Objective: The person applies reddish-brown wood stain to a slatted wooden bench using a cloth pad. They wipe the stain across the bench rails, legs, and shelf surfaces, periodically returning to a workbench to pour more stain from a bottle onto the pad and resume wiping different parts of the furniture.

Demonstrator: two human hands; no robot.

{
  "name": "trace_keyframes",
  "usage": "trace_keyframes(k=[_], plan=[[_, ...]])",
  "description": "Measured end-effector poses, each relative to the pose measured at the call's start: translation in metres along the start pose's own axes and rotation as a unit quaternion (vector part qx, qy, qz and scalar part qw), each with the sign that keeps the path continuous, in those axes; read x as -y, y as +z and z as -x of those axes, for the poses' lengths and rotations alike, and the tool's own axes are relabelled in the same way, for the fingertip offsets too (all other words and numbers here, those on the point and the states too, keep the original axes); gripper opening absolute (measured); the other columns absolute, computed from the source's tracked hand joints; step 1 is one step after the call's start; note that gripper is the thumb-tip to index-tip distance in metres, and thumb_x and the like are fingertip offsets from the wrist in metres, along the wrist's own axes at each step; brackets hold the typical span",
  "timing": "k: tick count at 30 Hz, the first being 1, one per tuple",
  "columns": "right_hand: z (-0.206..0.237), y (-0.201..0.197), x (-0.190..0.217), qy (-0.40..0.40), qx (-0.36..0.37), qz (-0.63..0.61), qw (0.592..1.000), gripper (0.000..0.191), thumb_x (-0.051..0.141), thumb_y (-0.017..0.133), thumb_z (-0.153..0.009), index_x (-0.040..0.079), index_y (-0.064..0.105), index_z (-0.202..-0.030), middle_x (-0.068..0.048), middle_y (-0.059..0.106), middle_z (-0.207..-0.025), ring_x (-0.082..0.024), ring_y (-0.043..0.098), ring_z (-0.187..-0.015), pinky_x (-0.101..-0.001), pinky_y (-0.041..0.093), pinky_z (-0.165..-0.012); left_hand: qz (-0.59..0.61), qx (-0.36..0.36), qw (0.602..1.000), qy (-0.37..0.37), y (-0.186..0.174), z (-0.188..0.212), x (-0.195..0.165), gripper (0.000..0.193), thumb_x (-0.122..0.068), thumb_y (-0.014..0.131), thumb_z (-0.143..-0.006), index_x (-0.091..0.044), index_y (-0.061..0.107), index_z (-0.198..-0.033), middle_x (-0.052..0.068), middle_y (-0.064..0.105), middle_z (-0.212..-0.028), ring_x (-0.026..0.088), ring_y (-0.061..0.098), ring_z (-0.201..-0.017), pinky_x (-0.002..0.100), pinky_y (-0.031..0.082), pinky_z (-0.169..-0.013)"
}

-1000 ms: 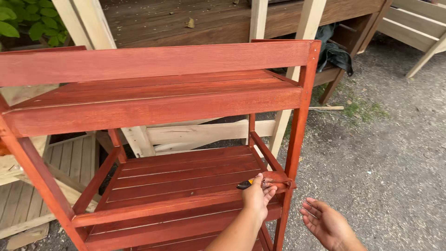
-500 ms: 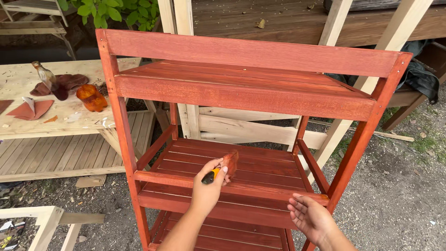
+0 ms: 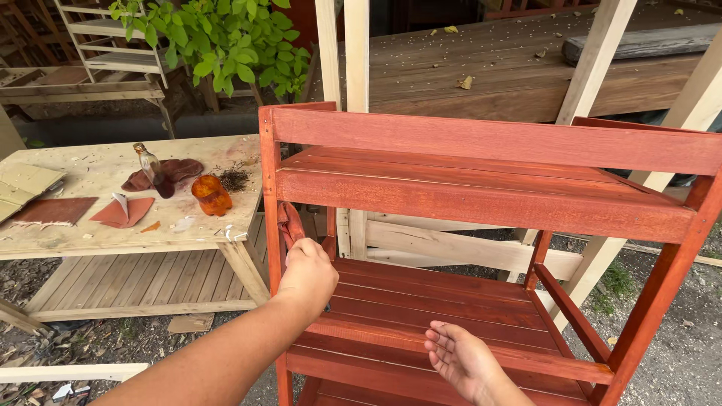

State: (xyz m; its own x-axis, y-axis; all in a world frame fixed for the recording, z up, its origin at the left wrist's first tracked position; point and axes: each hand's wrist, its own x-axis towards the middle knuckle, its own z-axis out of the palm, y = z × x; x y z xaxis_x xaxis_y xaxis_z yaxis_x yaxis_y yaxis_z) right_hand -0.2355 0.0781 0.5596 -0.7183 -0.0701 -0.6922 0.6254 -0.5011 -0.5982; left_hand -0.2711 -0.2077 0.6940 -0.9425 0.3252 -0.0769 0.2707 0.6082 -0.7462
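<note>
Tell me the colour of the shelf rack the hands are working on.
Reddish-brown stained wood: the shelf rack, shown in the head view.

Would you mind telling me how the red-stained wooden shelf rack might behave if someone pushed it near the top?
The shelf rack would probably move as one stiff piece, given its solid slats and diagonal brace. Standing tall and narrow on rough gravel ground, it may tip rather than slide. The left hand at its post might steady it somewhat.
</note>
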Motion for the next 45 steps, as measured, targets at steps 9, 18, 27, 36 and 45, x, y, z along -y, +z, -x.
trace_keyframes(k=[9, 18, 27, 36, 45], plan=[[-0.019, 0.044, -0.026, -0.004, -0.008, -0.034, 0.999, 0.017, 0.018, 0.065, -0.095, 0.008, 0.066, -0.109, -0.005, 0.067, -0.099, -0.018, 0.063, -0.087, -0.0326, 0.052, -0.077, 0.152, -0.263, 0.953, 0.019, 0.043, 0.009, 0.057, 0.028, -0.017, 0.065, -0.077, -0.004, 0.07, -0.102, 0.017, 0.064, -0.118, 0.029, 0.057, -0.095, 0.038, 0.052, -0.079], [-0.024, 0.073, -0.023, -0.024, 0.02, -0.003, 1.0, 0.018, 0.018, 0.065, -0.093, 0.01, 0.067, -0.109, -0.004, 0.068, -0.097, -0.017, 0.064, -0.088, -0.0321, 0.053, -0.075, 0.124, -0.201, 0.972, 0.018, 0.093, 0.021, -0.002, 0.031, -0.012, 0.061, -0.079, 0.002, 0.068, -0.106, 0.021, 0.057, -0.122, 0.032, 0.057, -0.101, 0.038, 0.055, -0.085], [-0.02, 0.074, 0.015, -0.02, 0.049, 0.034, 0.998, 0.013, 0.019, 0.063, -0.096, 0.011, 0.066, -0.106, -0.003, 0.067, -0.094, -0.015, 0.063, -0.085, -0.0307, 0.053, -0.075, 0.178, -0.064, 0.981, -0.047, 0.072, 0.001, 0.009, 0.027, -0.008, 0.065, -0.081, -0.004, 0.066, -0.108, 0.034, 0.051, -0.134, 0.034, 0.065, -0.102, 0.037, 0.062, -0.077], [-0.039, 0.077, 0.04, -0.013, 0.086, 0.07, 0.994, 0.014, 0.018, 0.061, -0.097, 0.012, 0.066, -0.108, -0.002, 0.068, -0.094, -0.015, 0.064, -0.085, -0.0301, 0.055, -0.076, 0.189, 0.017, 0.976, -0.104, 0.053, -0.013, -0.009, 0.017, -0.006, 0.06, -0.09, -0.001, 0.064, -0.106, 0.041, 0.057, -0.125, 0.032, 0.073, -0.094, 0.036, 0.064, -0.073], [-0.055, 0.086, 0.047, 0.006, 0.116, 0.083, 0.99, 0.014, 0.018, 0.061, -0.097, 0.012, 0.066, -0.108, -0.002, 0.067, -0.095, -0.015, 0.062, -0.085, -0.0302, 0.054, -0.077, 0.329, -0.053, 0.921, -0.205, 0.037, -0.011, 0.018, 0.019, -0.014, 0.067, -0.085, -0.006, 0.058, -0.1, 0.023, 0.058, -0.111, 0.035, 0.071, -0.097, 0.041, 0.063, -0.076]])
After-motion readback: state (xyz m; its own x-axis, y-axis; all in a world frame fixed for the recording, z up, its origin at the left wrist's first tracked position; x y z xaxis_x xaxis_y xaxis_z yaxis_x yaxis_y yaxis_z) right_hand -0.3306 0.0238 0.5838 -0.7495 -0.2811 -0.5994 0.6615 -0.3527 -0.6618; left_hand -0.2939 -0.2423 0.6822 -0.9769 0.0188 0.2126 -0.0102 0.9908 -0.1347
